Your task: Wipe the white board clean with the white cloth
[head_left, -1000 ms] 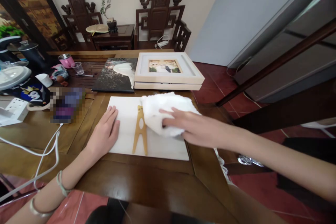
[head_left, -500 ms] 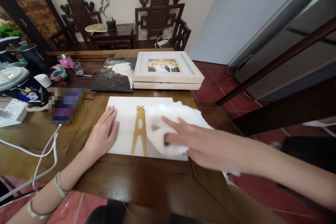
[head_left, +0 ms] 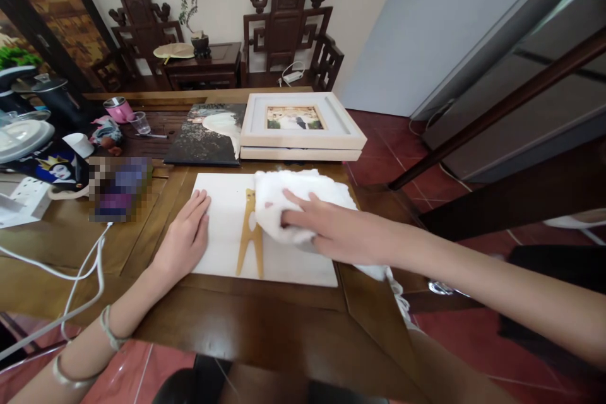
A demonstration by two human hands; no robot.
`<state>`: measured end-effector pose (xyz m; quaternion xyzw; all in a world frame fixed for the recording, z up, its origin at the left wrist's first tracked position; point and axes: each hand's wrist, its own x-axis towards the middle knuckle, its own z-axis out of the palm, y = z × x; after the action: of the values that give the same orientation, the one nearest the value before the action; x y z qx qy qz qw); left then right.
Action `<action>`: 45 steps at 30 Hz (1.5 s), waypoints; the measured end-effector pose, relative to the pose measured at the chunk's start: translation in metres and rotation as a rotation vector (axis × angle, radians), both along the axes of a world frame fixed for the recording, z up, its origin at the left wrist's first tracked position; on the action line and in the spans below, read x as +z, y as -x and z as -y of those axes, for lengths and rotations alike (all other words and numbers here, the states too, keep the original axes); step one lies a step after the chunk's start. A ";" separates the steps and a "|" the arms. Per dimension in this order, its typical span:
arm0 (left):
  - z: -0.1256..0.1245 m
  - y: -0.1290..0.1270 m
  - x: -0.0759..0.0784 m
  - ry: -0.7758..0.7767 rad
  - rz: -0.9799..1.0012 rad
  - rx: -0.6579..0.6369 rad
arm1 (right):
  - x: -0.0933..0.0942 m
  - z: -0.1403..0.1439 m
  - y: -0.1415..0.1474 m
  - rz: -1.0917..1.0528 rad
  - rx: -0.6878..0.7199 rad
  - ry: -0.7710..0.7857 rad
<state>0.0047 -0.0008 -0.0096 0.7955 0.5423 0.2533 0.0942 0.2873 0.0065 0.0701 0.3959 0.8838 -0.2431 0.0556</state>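
I'm reading clock positions off the centre of the white board (head_left: 220, 227), which lies flat on the brown wooden table (head_left: 227, 319), 12 pointing away from the wearer. Left hand (head_left: 185, 237) is at 9, palm down on the board's left edge; I see fingers straight and released, lying close together. Right hand (head_left: 326, 224) comes in from 3, grasping a bunched white cloth (head_left: 326, 184). Index reaches out over the top; other fingers sink into the folds, so I can't see all their tips. Cloth covers the board's upper right, roughly 1 to 3; more white fabric shows under the right wrist toward 4. Gold peg-shaped figure (head_left: 249, 240) with a cat-like head sits just left of centre, head to 12, legs spread to 6. I can't tell if it's printed or loose. Cloth's left side is right against it; touching or overlapping, I can't say. Beyond the board: stacked pale frames (head_left: 303, 142) at 1, dark photo panel (head_left: 203, 142) at 11, pink mug (head_left: 124, 112) between 10 and 11. Pixelated item (head_left: 118, 192) between 9 and 10, white cable (head_left: 99, 265) running from it toward 8.
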 end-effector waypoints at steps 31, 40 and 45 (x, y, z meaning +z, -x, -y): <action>-0.001 0.000 0.003 0.014 0.002 -0.040 | -0.031 0.000 0.065 0.054 0.022 -0.405; -0.003 0.004 0.000 0.029 -0.009 -0.055 | -0.014 0.090 0.079 -0.126 0.273 -0.212; -0.003 0.006 -0.001 0.028 0.003 -0.058 | 0.002 0.057 0.066 -0.119 0.334 -0.077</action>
<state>-0.0012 0.0019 -0.0110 0.8092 0.5223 0.2440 0.1134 0.2211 -0.0507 0.0722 0.2303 0.9477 -0.2194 0.0277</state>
